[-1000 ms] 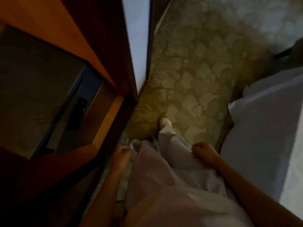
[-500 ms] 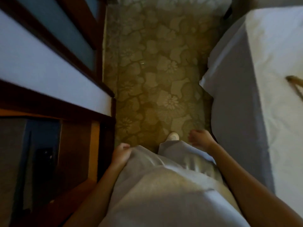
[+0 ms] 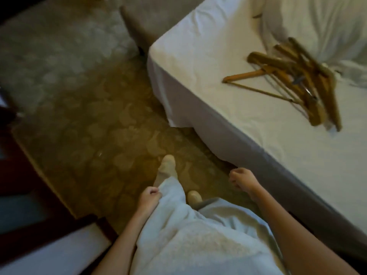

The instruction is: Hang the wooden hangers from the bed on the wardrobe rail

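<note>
Several wooden hangers lie in a loose pile on the white bed at the upper right. My left hand hangs low by my left leg, fingers curled, touching the pale trouser fabric. My right hand hangs beside the bed's side edge, fingers curled with nothing in them. Both hands are well below and left of the hangers. The wardrobe rail is out of sight.
Patterned carpet fills the floor between the bed and dark wooden furniture at the left. A grey upholstered piece stands beyond the bed's corner. A crumpled white duvet lies behind the hangers. My feet in pale shoes point forward.
The view has swung right, away from the wardrobe toward the bed. The hanger pile has come fully into sight. Both hands stay low at my sides.
</note>
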